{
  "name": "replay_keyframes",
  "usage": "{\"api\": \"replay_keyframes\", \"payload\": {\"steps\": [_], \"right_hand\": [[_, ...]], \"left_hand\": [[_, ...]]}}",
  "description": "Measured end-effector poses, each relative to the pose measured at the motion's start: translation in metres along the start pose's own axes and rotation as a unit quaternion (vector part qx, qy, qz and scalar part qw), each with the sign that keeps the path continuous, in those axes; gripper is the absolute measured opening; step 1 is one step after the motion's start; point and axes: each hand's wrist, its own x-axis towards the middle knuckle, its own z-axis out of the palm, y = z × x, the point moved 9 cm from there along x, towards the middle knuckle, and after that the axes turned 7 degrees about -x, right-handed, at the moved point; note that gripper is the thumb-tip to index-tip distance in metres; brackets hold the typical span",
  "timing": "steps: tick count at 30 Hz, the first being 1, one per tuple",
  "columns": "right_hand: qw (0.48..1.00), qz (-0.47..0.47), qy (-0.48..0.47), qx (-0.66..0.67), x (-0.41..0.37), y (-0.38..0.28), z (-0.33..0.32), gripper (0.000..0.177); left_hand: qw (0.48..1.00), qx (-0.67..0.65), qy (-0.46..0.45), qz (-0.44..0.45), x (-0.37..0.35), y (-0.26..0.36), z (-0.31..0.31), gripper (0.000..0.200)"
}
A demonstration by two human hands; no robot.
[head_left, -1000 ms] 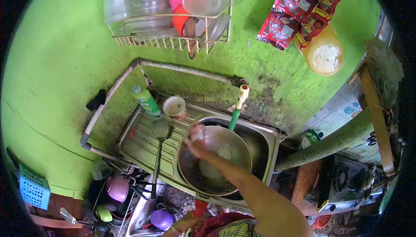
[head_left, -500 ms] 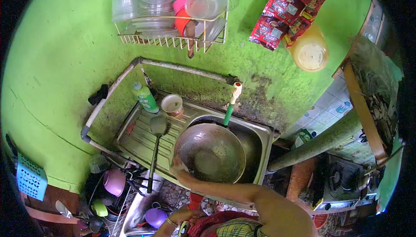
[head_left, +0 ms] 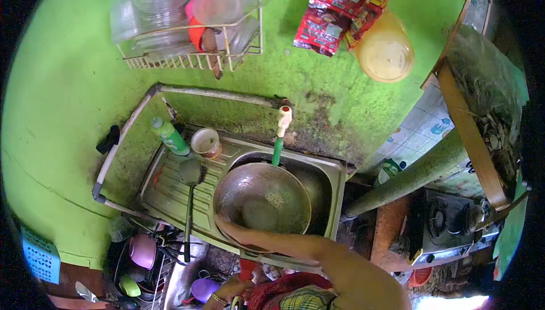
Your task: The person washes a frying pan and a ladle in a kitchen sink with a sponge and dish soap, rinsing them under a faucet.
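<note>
now, right hand: it (head_left: pixel 225 225) has come down from the upper left of the pan's inside to its lower left edge; the forearm lies low across the rim.
right grip: fingers mostly hidden, so i cannot tell whether it is wide, narrow or around something.
pan: the wide metal pan (head_left: pixel 262 202) sits in the sink basin, open side up; with the hand lower, its upper wall and centre are more exposed.
left hand: its grip (head_left: pixel 237 287) looks closed around the red handle (head_left: pixel 247 267), at the front edge of the sink (head_left: pixel 336 196).
in the way: the forearm covers part of the pan's lower rim, and the green hose (head_left: pixel 277 151) under the tap (head_left: pixel 285 117) hangs at its upper rim.
drainboard: a long-handled spatula (head_left: pixel 190 171) lies on the ridges (head_left: pixel 164 193), left of the pan; behind it, a green bottle (head_left: pixel 172 138) and a small tub (head_left: pixel 205 142) stand side by side.
around: a pink bowl (head_left: pixel 142 251) and a purple bowl (head_left: pixel 204 289) lie low at the left, a stove (head_left: pixel 448 213) at the right.
</note>
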Motion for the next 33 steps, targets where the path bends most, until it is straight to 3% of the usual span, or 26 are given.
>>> {"api": "replay_keyframes", "payload": {"steps": [4,9,11,12,14,17,19,23,26,28,31,33], "right_hand": [[0.999,0.018,0.042,0.027,0.029,0.005,-0.013,0.065],[0.99,0.091,-0.092,0.053,-0.079,-0.027,0.011,0.065],[0.987,0.102,-0.117,0.044,-0.087,-0.035,0.016,0.065],[0.991,0.084,-0.097,0.043,-0.075,-0.032,0.016,0.065],[0.998,-0.05,-0.022,0.034,-0.012,-0.019,-0.002,0.064],[0.998,-0.021,0.048,0.034,0.048,-0.009,-0.029,0.062],[0.997,-0.004,0.07,0.046,0.052,0.001,-0.035,0.06],[0.992,0.072,-0.061,0.083,-0.049,-0.018,-0.006,0.057],[0.957,0.211,-0.171,0.105,-0.129,-0.053,0.0,0.055],[0.925,0.297,-0.174,0.161,-0.153,-0.078,0.008,0.054],[0.931,0.279,-0.156,0.175,-0.138,-0.066,0.013,0.054],[0.95,0.209,-0.17,0.155,-0.108,-0.036,0.013,0.054]], "left_hand": [[0.995,-0.021,-0.092,-0.023,-0.003,0.006,0.014,0.011],[0.993,-0.042,-0.088,-0.065,0.01,-0.026,-0.002,0.014],[0.993,-0.048,-0.086,-0.067,0.012,-0.024,-0.002,0.015],[0.991,-0.073,-0.087,-0.071,0.009,-0.022,0.0,0.015],[0.988,-0.1,-0.088,-0.071,-0.005,-0.002,0.017,0.016],[0.994,-0.034,-0.015,-0.102,-0.021,0.029,0.034,0.017],[0.995,-0.032,-0.03,-0.094,-0.015,0.022,0.027,0.017],[0.995,-0.029,-0.06,-0.076,0.002,-0.006,0.01,0.017],[0.996,-0.042,-0.018,-0.082,0.006,-0.017,-0.005,0.015],[0.992,-0.076,-0.038,-0.093,-0.001,-0.007,0.009,0.014],[0.991,-0.073,-0.061,-0.091,0.004,-0.013,0.01,0.014],[0.993,-0.074,-0.058,-0.068,0.014,-0.017,0.002,0.013]]}}
